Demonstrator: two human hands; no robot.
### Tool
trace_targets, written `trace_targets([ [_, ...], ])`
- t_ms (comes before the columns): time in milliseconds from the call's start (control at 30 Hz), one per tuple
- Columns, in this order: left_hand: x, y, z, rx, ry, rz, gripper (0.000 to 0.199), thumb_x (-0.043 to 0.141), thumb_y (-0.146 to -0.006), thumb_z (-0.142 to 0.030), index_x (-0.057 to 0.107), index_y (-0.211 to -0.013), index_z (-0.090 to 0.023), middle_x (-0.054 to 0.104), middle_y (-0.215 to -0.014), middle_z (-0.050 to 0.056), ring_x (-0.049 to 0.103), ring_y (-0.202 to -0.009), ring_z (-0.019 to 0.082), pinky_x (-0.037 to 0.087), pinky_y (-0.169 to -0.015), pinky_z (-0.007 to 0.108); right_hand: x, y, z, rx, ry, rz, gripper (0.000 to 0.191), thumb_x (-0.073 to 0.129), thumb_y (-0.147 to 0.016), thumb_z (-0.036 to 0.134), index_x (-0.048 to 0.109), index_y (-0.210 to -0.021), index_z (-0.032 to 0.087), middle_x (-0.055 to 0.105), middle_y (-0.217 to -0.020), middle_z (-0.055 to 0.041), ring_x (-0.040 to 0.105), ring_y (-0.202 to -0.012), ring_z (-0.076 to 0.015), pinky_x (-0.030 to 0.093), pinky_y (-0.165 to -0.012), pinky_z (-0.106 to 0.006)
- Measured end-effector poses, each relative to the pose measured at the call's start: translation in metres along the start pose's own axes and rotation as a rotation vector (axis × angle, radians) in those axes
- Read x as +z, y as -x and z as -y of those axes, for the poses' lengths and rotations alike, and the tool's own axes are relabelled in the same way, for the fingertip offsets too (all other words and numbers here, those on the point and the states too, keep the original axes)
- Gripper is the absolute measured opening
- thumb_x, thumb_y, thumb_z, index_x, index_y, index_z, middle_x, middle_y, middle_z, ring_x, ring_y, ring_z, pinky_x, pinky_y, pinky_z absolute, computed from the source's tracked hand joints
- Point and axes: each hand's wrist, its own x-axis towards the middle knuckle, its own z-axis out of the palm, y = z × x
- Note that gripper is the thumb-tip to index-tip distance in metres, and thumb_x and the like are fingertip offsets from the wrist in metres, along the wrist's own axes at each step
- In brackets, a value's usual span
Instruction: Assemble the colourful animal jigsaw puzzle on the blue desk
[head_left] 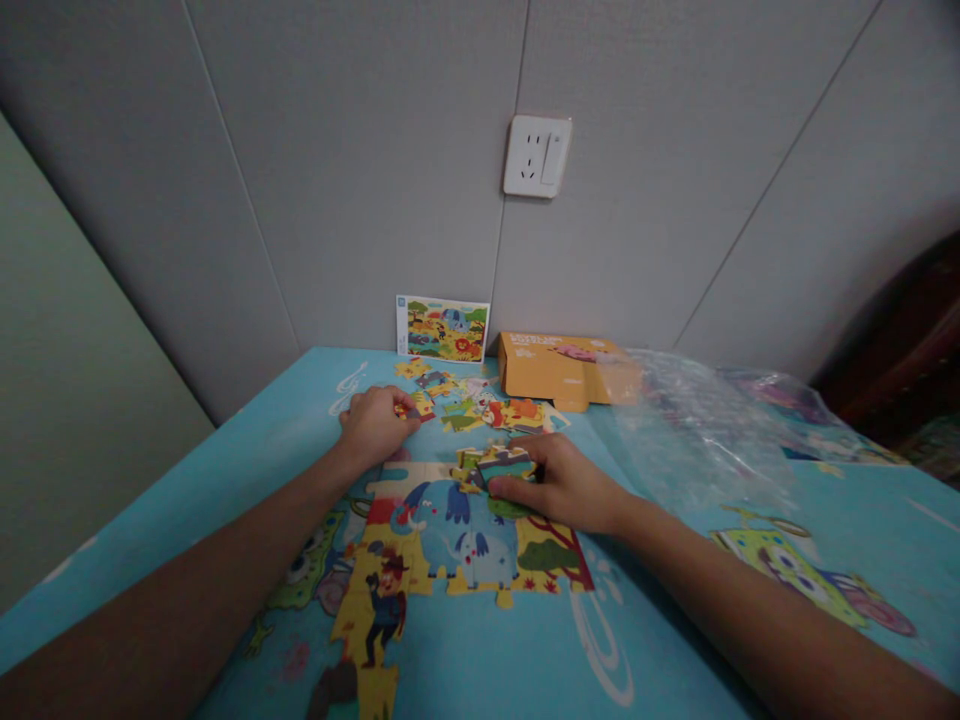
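A partly joined jigsaw puzzle [431, 550] lies on the table, showing two blue elephants and a figure with a hat. Beyond its upper left corner, my left hand [373, 425] is closed with its fingertips on a puzzle piece [426, 408] that has a red edge. My right hand [574, 487] grips several puzzle pieces [491, 468] between thumb and fingers, just above the top of the joined part. Loose puzzle pieces [517, 414] lie spread past both hands, some overlapping.
A picture card [444, 330] leans against the wall, showing a colourful animal scene. An orange box [551, 370] stands to its right, beside crumpled clear plastic wrap [690, 425]. The blue cartoon-print tablecloth [247, 470] reaches the wall, which carries a white socket [537, 156].
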Motion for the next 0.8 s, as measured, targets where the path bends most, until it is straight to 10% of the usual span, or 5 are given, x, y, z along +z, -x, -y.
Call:
trace_targets([
  [133, 0.001, 0.007, -0.005, 0.219, 0.429, 0.0, 0.022, 0.065, -0.07, -0.024, 0.055, -0.089, -0.018, 0.065, -0.082, 0.002, 0.062, -0.075, 0.019, 0.048, -0.072, 0.032, 0.0, 0.0, 0.002, 0.017, -0.005, 0.014, 0.022, 0.057, -0.088, 0.035, 0.068, -0.088, 0.016, 0.068, -0.081, -0.0022, 0.059, -0.072, -0.0149, 0.043, -0.067, -0.026],
  [233, 0.001, 0.019, -0.013, 0.443, 0.707, 0.208, 0.029, 0.067, -0.071, -0.028, 0.054, -0.095, -0.018, 0.066, -0.082, 0.0, 0.063, -0.076, 0.016, 0.048, -0.07, 0.027, 0.001, 0.0, 0.004, 0.057, -0.007, -0.02, 0.02, 0.06, -0.086, 0.034, 0.065, -0.094, 0.017, 0.067, -0.084, -0.0018, 0.058, -0.071, -0.0145, 0.042, -0.066, -0.026],
  [367, -0.003, 0.034, -0.02, 0.686, 0.605, 0.467, 0.015, 0.06, -0.081, -0.029, 0.065, -0.084, -0.015, 0.067, -0.078, 0.001, 0.059, -0.073, 0.014, 0.045, -0.067, 0.023, 0.002, 0.0, 0.005, 0.083, 0.045, -0.039, 0.025, 0.066, -0.08, 0.038, 0.062, -0.092, 0.016, 0.064, -0.077, -0.0012, 0.054, -0.066, -0.0141, 0.038, -0.06, -0.025],
  [533, -0.01, 0.027, -0.014, 0.88, 0.503, 0.499, 0.025, 0.053, -0.086, -0.033, 0.071, -0.08, -0.016, 0.068, -0.082, 0.004, 0.06, -0.081, 0.017, 0.046, -0.078, 0.027, 0.001, 0.0, 0.006, -0.042, 0.07, 0.009, 0.024, 0.059, -0.086, 0.036, 0.06, -0.073, 0.016, 0.058, -0.072, -0.0006, 0.053, -0.067, -0.0132, 0.038, -0.063, -0.025],
  [800, 0.02, -0.018, 0.012, 0.325, -0.192, -0.058, 0.059, 0.049, -0.083, -0.05, 0.055, -0.128, -0.013, 0.058, -0.126, 0.015, 0.047, -0.12, 0.031, 0.031, -0.105, 0.044, 0.001, 0.0, 0.005, -0.001, 0.098, 0.023, 0.024, 0.058, -0.087, 0.038, 0.063, -0.079, 0.016, 0.063, -0.074, -0.0028, 0.055, -0.069, -0.0153, 0.039, -0.064, -0.027],
])
